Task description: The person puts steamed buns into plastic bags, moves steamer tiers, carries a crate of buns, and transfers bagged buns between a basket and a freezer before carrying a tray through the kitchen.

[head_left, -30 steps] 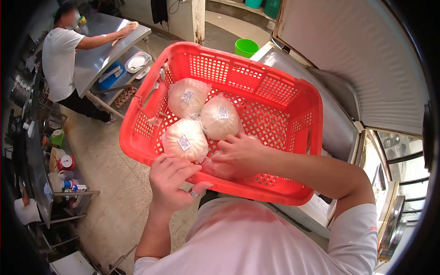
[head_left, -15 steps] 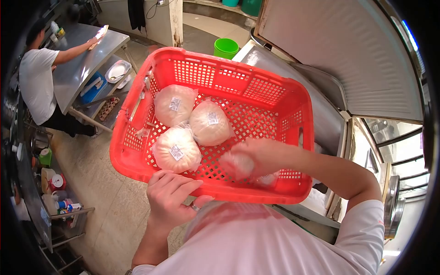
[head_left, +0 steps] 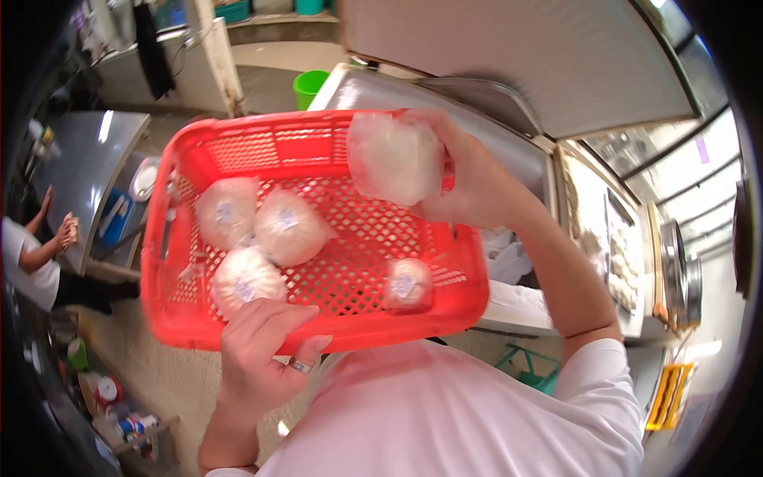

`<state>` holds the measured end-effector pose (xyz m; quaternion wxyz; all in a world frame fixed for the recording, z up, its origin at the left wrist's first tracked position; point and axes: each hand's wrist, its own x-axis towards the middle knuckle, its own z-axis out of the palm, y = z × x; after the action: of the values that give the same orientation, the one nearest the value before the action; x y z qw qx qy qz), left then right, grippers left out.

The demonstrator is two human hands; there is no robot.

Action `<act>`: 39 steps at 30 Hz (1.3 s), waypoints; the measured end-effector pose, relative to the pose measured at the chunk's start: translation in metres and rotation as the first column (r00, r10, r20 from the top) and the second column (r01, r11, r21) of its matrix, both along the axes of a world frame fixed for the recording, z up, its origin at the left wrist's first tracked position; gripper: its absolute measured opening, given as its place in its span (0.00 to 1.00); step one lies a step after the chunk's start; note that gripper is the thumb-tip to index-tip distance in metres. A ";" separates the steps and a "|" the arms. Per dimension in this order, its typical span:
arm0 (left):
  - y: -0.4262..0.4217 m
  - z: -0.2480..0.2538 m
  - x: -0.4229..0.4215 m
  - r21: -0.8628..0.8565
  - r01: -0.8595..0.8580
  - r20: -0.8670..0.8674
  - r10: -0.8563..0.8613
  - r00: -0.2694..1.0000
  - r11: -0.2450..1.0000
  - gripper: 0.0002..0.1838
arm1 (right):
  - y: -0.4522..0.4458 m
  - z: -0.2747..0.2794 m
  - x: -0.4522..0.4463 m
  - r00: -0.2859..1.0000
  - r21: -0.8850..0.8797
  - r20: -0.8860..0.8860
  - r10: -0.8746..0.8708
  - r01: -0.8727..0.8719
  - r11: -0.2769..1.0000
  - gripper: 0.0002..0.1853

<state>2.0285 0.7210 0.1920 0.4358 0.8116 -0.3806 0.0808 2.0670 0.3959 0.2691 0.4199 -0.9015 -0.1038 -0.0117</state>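
Your right hand held a cloudy, plastic-wrapped packet at the upper centre of the frame, with the fingers along its top right and the thumb below, so the grip was spread about as wide as the packet itself. The packet showed over the far right part of the red basket; the picture did not tell how high above the basket's floor it was. Your left hand, with a ring on one finger, was closed over the basket's near rim at the lower left. Its fingers overlapped the edge of the nearest of three large wrapped rounds, and you could not tell from this view whether they touched it. Those three sat bunched together on the left side of the basket, blurred labels facing up. A smaller wrapped piece lay well apart from them, in the basket's near right corner.

Behind the basket, a green bucket stood at the upper centre, and a large pale lid stood open at the upper right. At the left edge, a co-worker was beside a steel table.
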 end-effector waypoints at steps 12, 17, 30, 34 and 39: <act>-0.178 -0.031 0.033 0.735 0.491 -0.221 -0.519 0.826 0.468 0.42 | -0.208 -0.011 -0.210 0.565 0.548 0.307 -0.766 0.553 0.628 0.48; -0.207 -0.065 0.038 0.801 0.503 -0.325 -0.471 0.820 0.324 0.47 | -0.311 -0.029 -0.333 0.079 0.289 0.278 -0.957 0.944 0.162 0.44; -0.214 -0.089 0.050 0.791 0.446 -0.316 -0.345 0.884 0.420 0.52 | -0.434 -0.178 -0.391 -0.128 -0.376 0.092 -0.987 0.914 -0.154 0.58; -0.221 -0.049 0.039 0.796 0.263 -0.320 0.010 0.947 0.545 0.52 | -0.435 -0.179 -0.390 -0.112 -0.407 0.066 -0.992 0.904 -0.129 0.59; -0.183 0.012 0.050 0.378 -0.024 -0.228 0.118 0.966 0.925 0.58 | -0.371 -0.139 -0.374 0.011 -0.089 0.301 -0.954 0.996 -0.017 0.50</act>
<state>2.0789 0.5382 0.2038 0.3147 0.8965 -0.3018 -0.0785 1.6933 0.0245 0.1298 0.1506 -0.7588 0.5247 -0.3552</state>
